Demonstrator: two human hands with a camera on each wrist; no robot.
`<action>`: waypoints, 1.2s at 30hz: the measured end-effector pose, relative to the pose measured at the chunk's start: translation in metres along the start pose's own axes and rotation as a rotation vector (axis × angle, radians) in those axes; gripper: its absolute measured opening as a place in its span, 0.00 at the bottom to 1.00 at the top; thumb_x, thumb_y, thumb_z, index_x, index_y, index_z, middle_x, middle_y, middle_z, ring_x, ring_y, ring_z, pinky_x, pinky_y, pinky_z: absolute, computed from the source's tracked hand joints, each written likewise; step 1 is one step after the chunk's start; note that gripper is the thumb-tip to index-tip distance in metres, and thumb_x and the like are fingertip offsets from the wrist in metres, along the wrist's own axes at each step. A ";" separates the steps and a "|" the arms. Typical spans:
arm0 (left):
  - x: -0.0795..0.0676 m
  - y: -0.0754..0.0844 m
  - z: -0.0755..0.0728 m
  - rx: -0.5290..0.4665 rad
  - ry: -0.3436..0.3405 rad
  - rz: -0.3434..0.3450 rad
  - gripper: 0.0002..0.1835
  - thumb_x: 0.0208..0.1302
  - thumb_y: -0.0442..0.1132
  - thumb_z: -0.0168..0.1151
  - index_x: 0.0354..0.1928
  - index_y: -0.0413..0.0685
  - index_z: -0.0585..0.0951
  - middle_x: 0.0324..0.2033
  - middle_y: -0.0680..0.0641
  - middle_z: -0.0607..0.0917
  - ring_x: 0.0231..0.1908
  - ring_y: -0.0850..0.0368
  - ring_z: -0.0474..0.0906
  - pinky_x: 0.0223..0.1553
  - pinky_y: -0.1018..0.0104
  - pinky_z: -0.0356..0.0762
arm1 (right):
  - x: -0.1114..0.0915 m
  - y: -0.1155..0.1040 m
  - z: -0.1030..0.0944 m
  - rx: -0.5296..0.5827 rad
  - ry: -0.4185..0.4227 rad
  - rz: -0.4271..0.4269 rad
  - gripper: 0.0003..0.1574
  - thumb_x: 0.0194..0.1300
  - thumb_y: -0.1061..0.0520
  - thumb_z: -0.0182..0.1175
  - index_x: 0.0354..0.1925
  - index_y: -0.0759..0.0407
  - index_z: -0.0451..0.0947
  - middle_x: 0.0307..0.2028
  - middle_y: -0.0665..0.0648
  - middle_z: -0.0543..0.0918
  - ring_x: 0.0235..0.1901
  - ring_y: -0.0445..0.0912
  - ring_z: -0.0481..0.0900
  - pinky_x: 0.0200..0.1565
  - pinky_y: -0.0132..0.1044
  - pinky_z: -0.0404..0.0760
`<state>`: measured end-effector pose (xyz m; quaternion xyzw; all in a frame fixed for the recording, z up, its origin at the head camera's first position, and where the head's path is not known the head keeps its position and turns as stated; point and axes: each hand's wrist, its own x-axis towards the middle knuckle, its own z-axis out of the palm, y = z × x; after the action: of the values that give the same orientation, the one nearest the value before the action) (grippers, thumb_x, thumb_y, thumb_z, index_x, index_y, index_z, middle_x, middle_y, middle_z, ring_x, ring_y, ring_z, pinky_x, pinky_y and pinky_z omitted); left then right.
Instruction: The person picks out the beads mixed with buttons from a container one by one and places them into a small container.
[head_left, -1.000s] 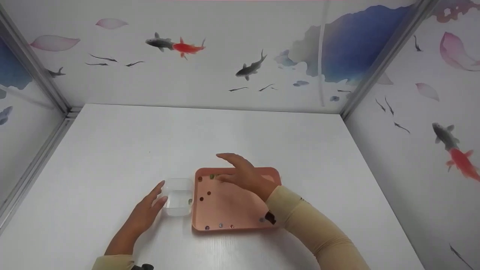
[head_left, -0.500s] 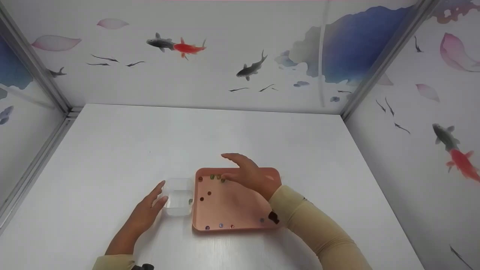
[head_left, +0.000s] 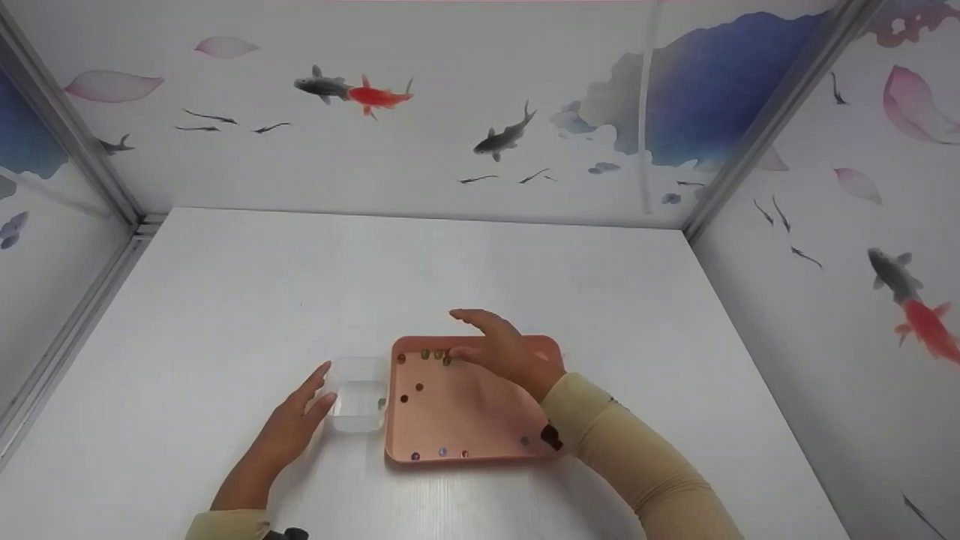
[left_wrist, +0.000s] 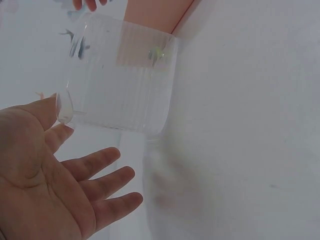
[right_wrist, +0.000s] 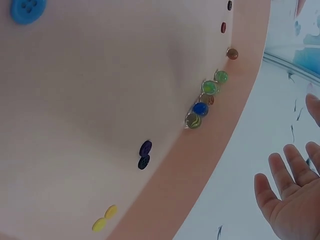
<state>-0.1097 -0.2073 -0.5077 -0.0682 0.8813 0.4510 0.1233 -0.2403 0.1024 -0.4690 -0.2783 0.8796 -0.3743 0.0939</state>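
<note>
Sorting, seemingly, glass marbles at the frame's lower centre with right hand spread, resting extended left hand against clear plastic box, likely needing a pinch next.

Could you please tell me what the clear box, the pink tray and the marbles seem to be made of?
Clear box: probably glossy plastic; it is see-through, with bright edges. Pink tray: likely smooth plastic, evenly coloured with rounded corners, though painted metal is possible. Marbles: apparently polished glass, with shiny highlights and coloured swirls.
</note>
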 end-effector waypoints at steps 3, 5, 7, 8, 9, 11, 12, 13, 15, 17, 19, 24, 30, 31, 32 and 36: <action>0.000 0.000 0.001 -0.004 0.002 0.001 0.38 0.73 0.63 0.40 0.77 0.54 0.49 0.72 0.35 0.55 0.70 0.30 0.50 0.65 0.31 0.51 | -0.001 0.002 -0.001 0.024 -0.011 0.025 0.38 0.63 0.50 0.66 0.69 0.52 0.66 0.67 0.55 0.69 0.69 0.51 0.62 0.67 0.49 0.65; 0.000 0.000 0.001 -0.006 0.004 0.001 0.36 0.74 0.60 0.41 0.76 0.53 0.49 0.72 0.35 0.55 0.70 0.30 0.50 0.65 0.31 0.52 | -0.003 0.003 -0.002 0.051 -0.025 0.055 0.38 0.63 0.49 0.66 0.69 0.51 0.66 0.67 0.52 0.69 0.69 0.49 0.62 0.67 0.47 0.65; 0.001 0.000 0.001 -0.002 0.006 0.008 0.34 0.75 0.57 0.42 0.76 0.52 0.50 0.72 0.35 0.56 0.70 0.30 0.50 0.64 0.31 0.52 | -0.004 0.003 -0.003 0.068 -0.040 0.078 0.38 0.63 0.48 0.65 0.69 0.49 0.66 0.68 0.50 0.68 0.69 0.47 0.61 0.67 0.46 0.64; 0.001 0.000 0.001 0.000 0.008 0.012 0.34 0.75 0.57 0.42 0.76 0.52 0.50 0.72 0.34 0.56 0.70 0.29 0.50 0.64 0.30 0.52 | -0.004 0.004 -0.004 0.066 -0.043 0.077 0.38 0.64 0.47 0.65 0.69 0.50 0.66 0.68 0.50 0.68 0.69 0.47 0.61 0.67 0.46 0.64; 0.001 0.000 0.001 -0.004 0.009 0.011 0.34 0.75 0.56 0.42 0.76 0.52 0.50 0.72 0.35 0.56 0.70 0.30 0.51 0.64 0.31 0.52 | -0.004 0.004 -0.004 0.064 -0.045 0.078 0.38 0.64 0.47 0.65 0.69 0.50 0.66 0.68 0.50 0.68 0.69 0.47 0.61 0.67 0.46 0.64; 0.001 -0.001 0.001 -0.005 0.006 0.015 0.34 0.75 0.56 0.42 0.76 0.53 0.50 0.72 0.35 0.55 0.70 0.30 0.50 0.64 0.30 0.52 | -0.004 0.005 -0.004 0.043 -0.044 0.053 0.38 0.64 0.47 0.65 0.69 0.52 0.66 0.67 0.52 0.69 0.69 0.49 0.62 0.67 0.46 0.65; 0.001 -0.001 0.001 -0.005 0.004 0.015 0.35 0.75 0.57 0.42 0.76 0.53 0.49 0.73 0.35 0.55 0.70 0.30 0.50 0.64 0.30 0.52 | -0.004 0.006 -0.004 0.031 -0.042 0.041 0.38 0.64 0.47 0.65 0.69 0.53 0.66 0.67 0.53 0.69 0.69 0.50 0.62 0.67 0.47 0.65; 0.000 -0.002 0.001 -0.008 0.002 0.012 0.35 0.75 0.58 0.42 0.77 0.54 0.49 0.73 0.36 0.55 0.70 0.30 0.50 0.64 0.30 0.52 | -0.004 0.007 -0.004 0.021 -0.039 0.036 0.38 0.64 0.48 0.65 0.69 0.53 0.66 0.67 0.54 0.69 0.69 0.50 0.62 0.67 0.47 0.65; 0.000 -0.002 0.000 -0.012 -0.002 0.006 0.37 0.73 0.62 0.41 0.77 0.56 0.48 0.73 0.37 0.54 0.71 0.31 0.49 0.65 0.30 0.51 | -0.004 0.009 -0.005 0.009 -0.041 0.033 0.38 0.64 0.48 0.65 0.68 0.54 0.66 0.66 0.54 0.70 0.69 0.51 0.63 0.67 0.48 0.65; 0.000 -0.002 0.000 -0.006 -0.005 0.004 0.40 0.70 0.67 0.39 0.77 0.56 0.48 0.73 0.37 0.54 0.71 0.31 0.49 0.65 0.30 0.50 | -0.004 0.011 -0.005 0.011 -0.050 0.051 0.38 0.64 0.48 0.65 0.69 0.54 0.66 0.67 0.53 0.70 0.69 0.50 0.62 0.67 0.47 0.65; 0.000 -0.002 0.000 -0.002 -0.005 0.003 0.42 0.68 0.69 0.38 0.77 0.56 0.48 0.73 0.37 0.53 0.71 0.31 0.49 0.65 0.30 0.50 | -0.005 0.012 -0.005 0.016 -0.060 0.079 0.38 0.64 0.48 0.65 0.69 0.52 0.66 0.67 0.51 0.69 0.69 0.48 0.62 0.67 0.47 0.65; 0.000 0.000 0.000 0.001 -0.002 -0.001 0.43 0.68 0.70 0.38 0.77 0.55 0.48 0.74 0.37 0.53 0.71 0.31 0.49 0.65 0.31 0.50 | -0.006 0.014 -0.006 0.031 -0.073 0.113 0.38 0.64 0.50 0.65 0.69 0.50 0.65 0.67 0.50 0.69 0.69 0.47 0.61 0.67 0.46 0.65; 0.000 0.000 0.000 -0.003 -0.001 -0.003 0.44 0.68 0.71 0.39 0.77 0.55 0.48 0.74 0.37 0.53 0.71 0.31 0.50 0.65 0.31 0.51 | -0.007 0.017 -0.005 0.068 -0.080 0.133 0.37 0.64 0.52 0.65 0.69 0.51 0.66 0.66 0.49 0.70 0.68 0.46 0.63 0.65 0.45 0.67; 0.000 0.001 0.000 -0.002 -0.001 -0.003 0.44 0.67 0.71 0.39 0.77 0.55 0.48 0.74 0.37 0.53 0.71 0.31 0.50 0.65 0.31 0.51 | -0.006 0.017 -0.004 0.072 -0.080 0.134 0.37 0.65 0.51 0.65 0.69 0.51 0.66 0.66 0.49 0.70 0.68 0.47 0.64 0.65 0.45 0.68; 0.000 0.000 0.000 0.000 0.000 -0.005 0.44 0.67 0.71 0.38 0.77 0.55 0.48 0.74 0.37 0.53 0.71 0.31 0.50 0.65 0.31 0.51 | -0.006 0.018 -0.004 0.069 -0.079 0.137 0.37 0.65 0.51 0.65 0.69 0.51 0.66 0.66 0.48 0.70 0.68 0.46 0.64 0.65 0.44 0.68; 0.000 0.000 0.000 0.005 0.002 -0.005 0.43 0.68 0.70 0.38 0.77 0.55 0.48 0.73 0.37 0.53 0.70 0.31 0.50 0.65 0.31 0.51 | -0.006 0.020 -0.004 0.085 -0.078 0.134 0.36 0.65 0.52 0.65 0.69 0.52 0.66 0.66 0.50 0.71 0.66 0.48 0.67 0.62 0.45 0.72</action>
<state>-0.1097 -0.2068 -0.5078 -0.0707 0.8825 0.4483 0.1236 -0.2448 0.1193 -0.4806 -0.2287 0.8753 -0.3930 0.1644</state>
